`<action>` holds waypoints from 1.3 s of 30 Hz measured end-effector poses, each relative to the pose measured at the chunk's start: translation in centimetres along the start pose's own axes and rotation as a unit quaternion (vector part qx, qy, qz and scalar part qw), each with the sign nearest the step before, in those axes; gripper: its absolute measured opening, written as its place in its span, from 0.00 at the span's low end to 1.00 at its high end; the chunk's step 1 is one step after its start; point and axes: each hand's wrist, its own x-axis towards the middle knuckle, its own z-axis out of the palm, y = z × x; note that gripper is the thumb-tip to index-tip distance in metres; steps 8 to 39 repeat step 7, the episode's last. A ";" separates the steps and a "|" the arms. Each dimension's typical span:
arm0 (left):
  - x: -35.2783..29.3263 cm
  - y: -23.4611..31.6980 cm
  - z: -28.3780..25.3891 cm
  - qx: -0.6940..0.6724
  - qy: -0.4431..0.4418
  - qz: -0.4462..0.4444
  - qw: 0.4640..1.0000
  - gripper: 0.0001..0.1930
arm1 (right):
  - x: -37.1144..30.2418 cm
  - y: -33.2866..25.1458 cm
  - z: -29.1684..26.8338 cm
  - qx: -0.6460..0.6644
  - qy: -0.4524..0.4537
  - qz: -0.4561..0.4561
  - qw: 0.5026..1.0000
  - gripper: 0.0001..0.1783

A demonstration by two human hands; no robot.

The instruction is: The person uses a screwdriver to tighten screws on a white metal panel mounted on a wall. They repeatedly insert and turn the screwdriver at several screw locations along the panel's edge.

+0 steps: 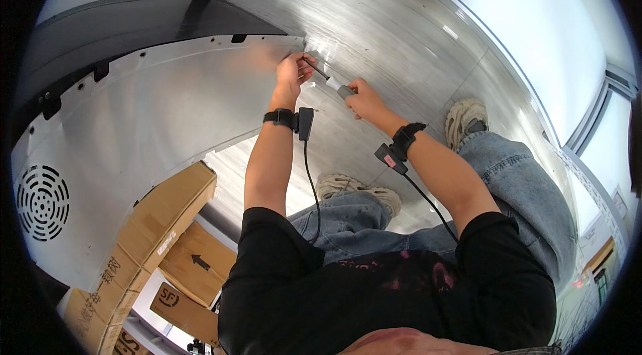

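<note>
My right hand (366,102) is wrapped round the grey-and-white handle of a screwdriver (341,88), whose thin dark shaft points up and left. At the shaft's tip, the fingers of my left hand (293,71) are curled together. Whatever they pinch is too small or too hidden to make out. Both the tip and the left hand are beside the far right corner of a large pale metal panel (180,94). Holes and notches run along that panel's far edge, and a round slotted vent is at its left end.
Cardboard boxes (194,258) are stacked at the lower left, by the panel's near edge. A dark frame (154,17) stands behind the panel. Grey wood-look floor (394,27) lies beyond my hands, with a large white panel (535,27) at the right. Cables hang from both wrist straps.
</note>
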 end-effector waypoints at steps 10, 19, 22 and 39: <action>-0.6 0.1 -0.1 0.018 0.001 0.033 0.999 0.09 | 0.4 0.9 0.2 -0.022 -0.005 0.011 1.000 0.25; -0.6 0.1 -0.1 0.018 0.001 0.033 0.999 0.09 | 0.4 0.9 0.2 -0.022 -0.005 0.011 1.000 0.25; -0.6 0.1 -0.1 0.018 0.001 0.033 0.999 0.09 | 0.4 0.9 0.2 -0.022 -0.005 0.011 1.000 0.25; -0.6 0.1 -0.1 0.018 0.001 0.033 0.999 0.09 | 0.4 0.9 0.2 -0.022 -0.005 0.011 1.000 0.25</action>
